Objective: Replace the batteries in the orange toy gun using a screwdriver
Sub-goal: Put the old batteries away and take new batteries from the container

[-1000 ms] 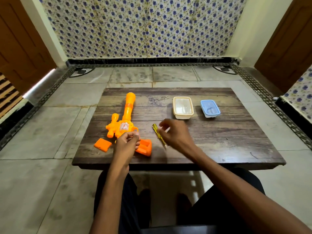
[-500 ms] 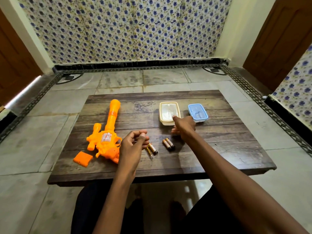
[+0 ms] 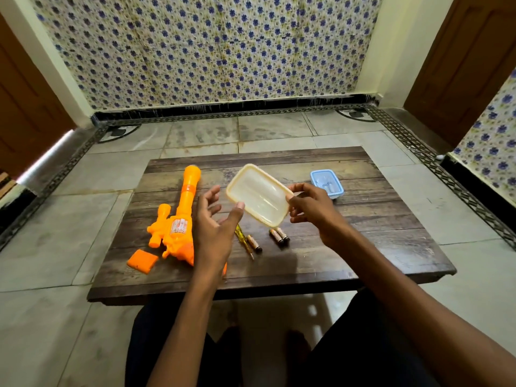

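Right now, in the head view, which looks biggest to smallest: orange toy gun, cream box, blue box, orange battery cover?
1. Orange toy gun.
2. Cream box, though it is held up nearer the camera, so it looks bigger.
3. Blue box and orange battery cover look about alike; I won't rank them.

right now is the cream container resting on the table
No, the right hand holds the cream container tilted above the table, with the left hand open beside it.
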